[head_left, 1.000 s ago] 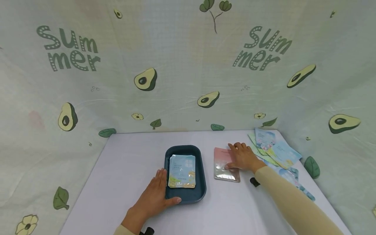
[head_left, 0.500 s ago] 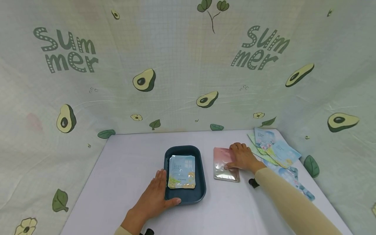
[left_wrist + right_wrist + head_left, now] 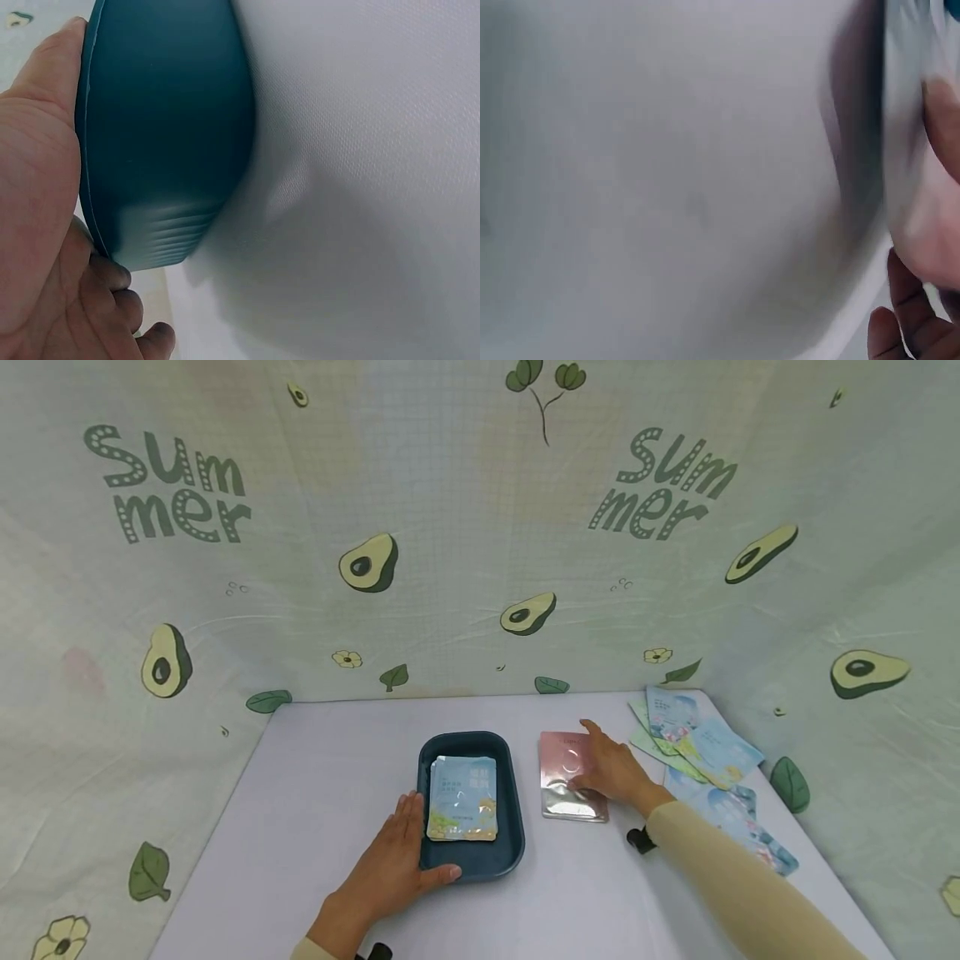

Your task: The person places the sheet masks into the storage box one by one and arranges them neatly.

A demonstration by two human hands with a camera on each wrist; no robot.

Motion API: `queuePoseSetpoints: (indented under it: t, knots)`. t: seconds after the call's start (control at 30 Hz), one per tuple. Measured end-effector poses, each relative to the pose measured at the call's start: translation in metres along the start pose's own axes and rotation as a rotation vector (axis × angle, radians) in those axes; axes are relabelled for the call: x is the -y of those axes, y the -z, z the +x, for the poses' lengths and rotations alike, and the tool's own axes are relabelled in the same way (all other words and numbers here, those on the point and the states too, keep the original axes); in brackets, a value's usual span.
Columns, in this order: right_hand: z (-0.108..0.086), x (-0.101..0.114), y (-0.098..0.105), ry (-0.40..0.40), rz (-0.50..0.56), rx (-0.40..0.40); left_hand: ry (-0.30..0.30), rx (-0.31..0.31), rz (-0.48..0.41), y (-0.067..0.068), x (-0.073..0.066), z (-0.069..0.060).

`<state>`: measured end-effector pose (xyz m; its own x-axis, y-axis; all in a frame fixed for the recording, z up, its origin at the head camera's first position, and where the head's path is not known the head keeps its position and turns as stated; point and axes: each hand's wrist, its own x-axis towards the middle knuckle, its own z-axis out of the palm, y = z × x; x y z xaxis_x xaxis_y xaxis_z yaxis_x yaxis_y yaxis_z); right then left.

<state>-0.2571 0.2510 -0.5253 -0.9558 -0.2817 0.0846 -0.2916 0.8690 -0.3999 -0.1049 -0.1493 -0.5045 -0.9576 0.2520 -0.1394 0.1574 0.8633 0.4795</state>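
Note:
At the table's middle stands a dark blue tray with a light blue sheet mask packet lying on top in it. My left hand lies along the tray's left side, fingers straight, thumb on the near rim. In the left wrist view, my left hand touches the tray's rim. To the right of the tray, my right hand holds a pink, silver-ended sheet mask packet by its right side. The right wrist view is blurred; the packet there stands off the table, with a purplish edge below it.
Several blue and green sheet mask packets lie overlapping at the table's right side, partly behind my right forearm. A cloth with avocado prints hangs behind the white table.
My right hand and the pink sheet mask packet have shifted slightly left, and the packet's sheen has changed. The left hand and the tray stay put.

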Motion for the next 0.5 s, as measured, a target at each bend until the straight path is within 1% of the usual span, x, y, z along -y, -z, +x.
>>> queuePoseSetpoints:
  t: [0.13,0.23,0.3,0.4,0.5]
  knots:
    - [-0.004,0.012,0.001,-0.008,0.095,-0.119,-0.009,-0.002,-0.002,0.001,0.000,0.000]
    - [-0.003,0.021,0.003,-0.043,0.134,-0.175,-0.010,-0.005,-0.005,0.002,0.000,-0.001]
    - [-0.003,0.025,0.005,-0.070,0.153,-0.186,-0.009,-0.007,-0.005,0.002,0.000,-0.001]
    - [-0.003,0.029,0.008,-0.106,0.187,-0.174,-0.009,-0.009,0.000,0.001,0.000,-0.002]
    - [-0.005,0.029,0.009,-0.118,0.208,-0.163,-0.010,-0.008,0.008,0.000,-0.001,-0.002]
